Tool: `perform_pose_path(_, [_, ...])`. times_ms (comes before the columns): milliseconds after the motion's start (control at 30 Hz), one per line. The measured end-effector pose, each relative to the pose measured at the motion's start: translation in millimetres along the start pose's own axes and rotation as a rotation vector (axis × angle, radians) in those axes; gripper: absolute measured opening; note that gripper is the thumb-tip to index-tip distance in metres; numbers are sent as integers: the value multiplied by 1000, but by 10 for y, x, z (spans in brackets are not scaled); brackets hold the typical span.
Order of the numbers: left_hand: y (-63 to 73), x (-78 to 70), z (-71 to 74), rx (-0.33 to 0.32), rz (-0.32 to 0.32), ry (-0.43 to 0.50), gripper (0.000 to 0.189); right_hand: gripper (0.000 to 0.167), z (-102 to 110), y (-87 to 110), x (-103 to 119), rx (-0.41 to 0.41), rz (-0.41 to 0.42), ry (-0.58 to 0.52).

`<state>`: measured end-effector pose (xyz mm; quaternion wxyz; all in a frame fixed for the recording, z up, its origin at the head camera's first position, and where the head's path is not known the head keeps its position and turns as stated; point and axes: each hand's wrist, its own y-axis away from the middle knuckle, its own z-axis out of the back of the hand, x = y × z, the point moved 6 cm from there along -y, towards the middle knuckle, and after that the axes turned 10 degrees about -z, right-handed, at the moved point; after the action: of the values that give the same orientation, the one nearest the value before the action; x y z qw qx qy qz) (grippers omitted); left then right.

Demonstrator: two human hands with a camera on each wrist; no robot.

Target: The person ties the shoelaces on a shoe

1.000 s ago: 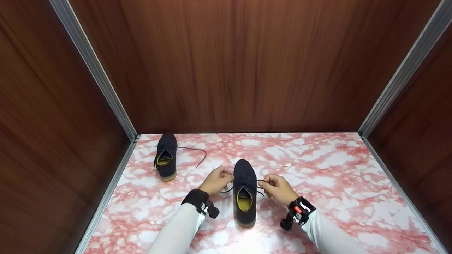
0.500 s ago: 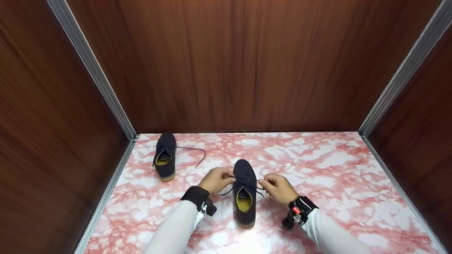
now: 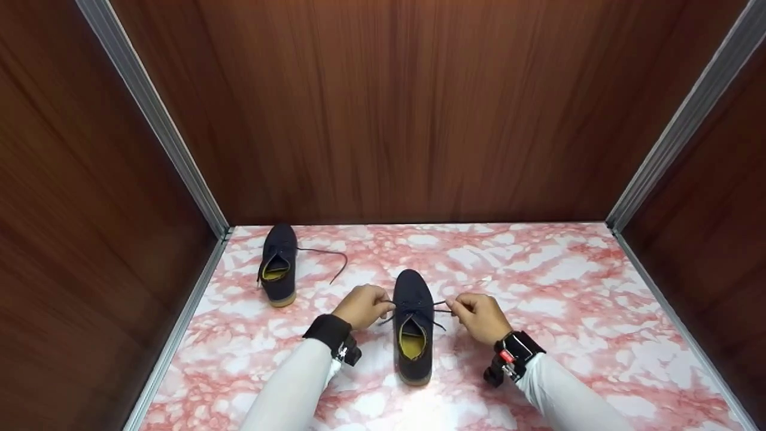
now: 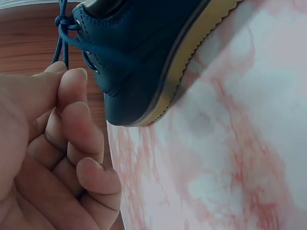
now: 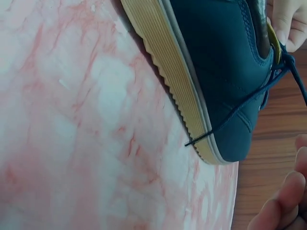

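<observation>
A navy shoe point(image 3: 409, 287) with a yellow lining stands at mid-table, toe pointing away from me. My left hand point(image 3: 362, 306) is at its left side, pinching a loop of the dark shoelace point(image 4: 60, 50) between thumb and forefinger. On the opposite side my right hand point(image 3: 482, 317) pinches lace strands that stretch out from the shoe. A knot point(image 4: 61, 21) sits over the eyelets in the left wrist view. One loose lace end point(image 5: 225, 120) hangs down the shoe's side in the right wrist view. The right fingertips' grip is outside that view.
A matching navy shoe point(image 3: 286, 292) stands at the back left, one lace point(image 3: 323, 251) trailing to its right on the red-and-white marbled tabletop point(image 3: 556, 287). Brown wood-look panels point(image 3: 383, 120) with grey metal edge strips enclose the back and sides.
My right hand has moved a little to the right, drawing its lace strands farther out from the shoe. The left hand has barely shifted and keeps its pinch.
</observation>
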<state>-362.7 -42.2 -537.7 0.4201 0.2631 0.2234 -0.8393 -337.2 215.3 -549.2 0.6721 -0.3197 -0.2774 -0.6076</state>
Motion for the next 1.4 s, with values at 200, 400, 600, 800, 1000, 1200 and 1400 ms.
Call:
perform_pose_path(200, [20, 1, -4, -6, -9, 4, 28, 39, 13, 27, -80, 0, -31, 19])
perform_pose_path(400, [30, -10, -16, 8, 14, 27, 28, 37, 10, 40, -83, 29, -50, -6])
perform_pose_path(600, [30, -18, -20, 7, 24, 8, 32, 38, 9, 38, -38, 32, -35, -12])
perform_pose_path(800, [46, -28, -29, -25, 17, -41, 32, 40, 9, 42, -38, 16, -28, -9])
perform_pose_path(1000, [57, -15, -32, -50, 11, -103, 34, 41, 10, 44, -67, -20, -17, 35])
perform_pose_path(1200, [72, -3, -40, -75, 13, -115, 38, 44, 26, 51, -83, -74, -13, 70])
perform_pose_path(1400, [92, 35, -84, -95, 57, -110, 37, 48, 22, 54, -104, -78, -34, 79])
